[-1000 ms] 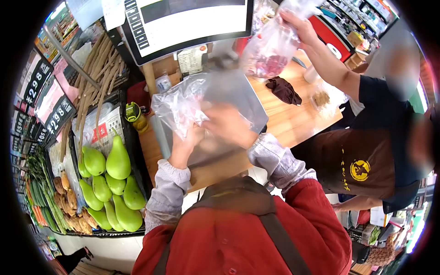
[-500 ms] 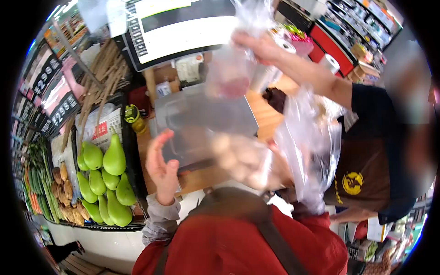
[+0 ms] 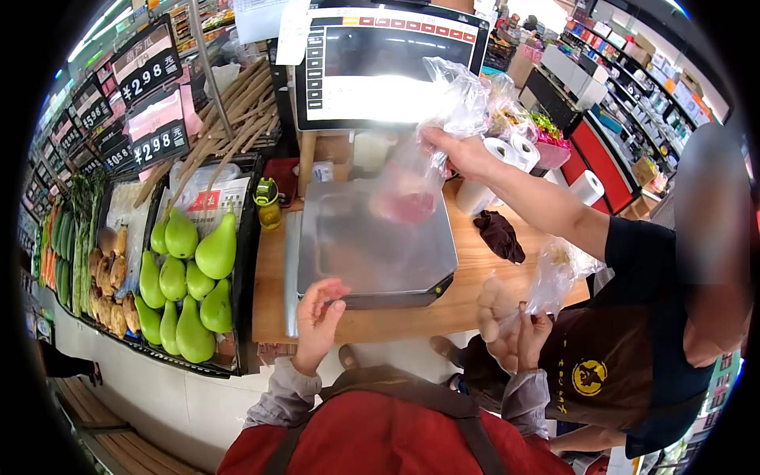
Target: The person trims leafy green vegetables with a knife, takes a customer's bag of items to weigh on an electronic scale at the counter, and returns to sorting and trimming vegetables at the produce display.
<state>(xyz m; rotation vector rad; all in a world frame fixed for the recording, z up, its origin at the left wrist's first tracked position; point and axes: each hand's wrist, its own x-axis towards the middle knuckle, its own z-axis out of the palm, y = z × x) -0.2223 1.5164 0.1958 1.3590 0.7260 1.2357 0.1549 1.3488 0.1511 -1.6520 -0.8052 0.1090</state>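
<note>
My right hand (image 3: 533,339) is closed on the gathered neck of a clear plastic bag (image 3: 497,313) with pale, round, egg-like items inside. The bag hangs by the table's front edge, right of the scale. My left hand (image 3: 320,323) holds nothing; its slightly curled fingers are apart near the front left of the flat metal scale (image 3: 348,237). Above the scale's right part, a co-worker's hand (image 3: 463,154) grips a knotted plastic bag (image 3: 408,202) holding something reddish, its lower part blurred. Another crumpled clear plastic bag (image 3: 549,277) lies beside my right hand.
Behind the scale stands a screen (image 3: 380,55). Paper rolls (image 3: 507,154) and a dark cloth (image 3: 500,236) lie on the wooden table (image 3: 380,323). Green gourds (image 3: 194,340) fill a crate on the left, near a yellow-green bottle (image 3: 267,204). A co-worker in a brown apron (image 3: 625,348) stands at right.
My right hand has drawn the bag of pale items away from the scale, rightward. The co-worker's bag is lower over the scale. My view has shifted, and my left hand stays free.
</note>
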